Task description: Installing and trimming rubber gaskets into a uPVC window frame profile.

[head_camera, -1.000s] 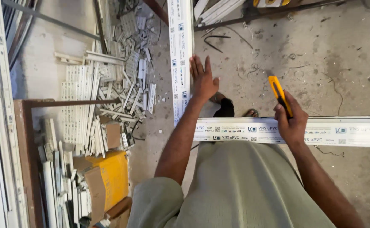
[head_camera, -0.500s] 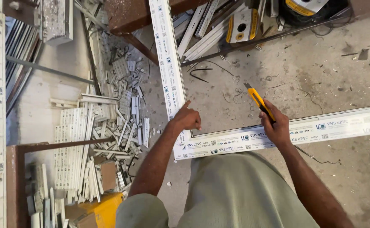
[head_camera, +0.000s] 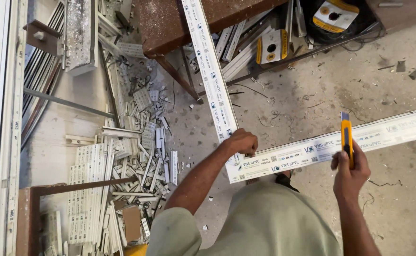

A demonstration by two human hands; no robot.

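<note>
Two long white plastic strips meet in a corner on the dusty floor [head_camera: 383,208]; one strip [head_camera: 210,71] runs up and away under a brown worktop [head_camera: 170,23], the other strip [head_camera: 322,147] runs off to the right and is cut off by the picture edge. The left hand [head_camera: 241,142] sits right on the corner where they join, fingers curled down on the white plastic. The right hand [head_camera: 350,170] is closed around a yellow knife [head_camera: 346,137] — its tip points up and lies over the right strip; I cannot tell if the blade touches it.

To the left lies a big heap of short white offcuts [head_camera: 122,175], close beside the left arm; metal rails [head_camera: 42,95] stand further left. Rolls of tape [head_camera: 272,46] and wires lie under the worktop, partly hidden. The person's grey shirt [head_camera: 265,223] hides the floor below the corner; to the right the floor is bare — room there to move.
</note>
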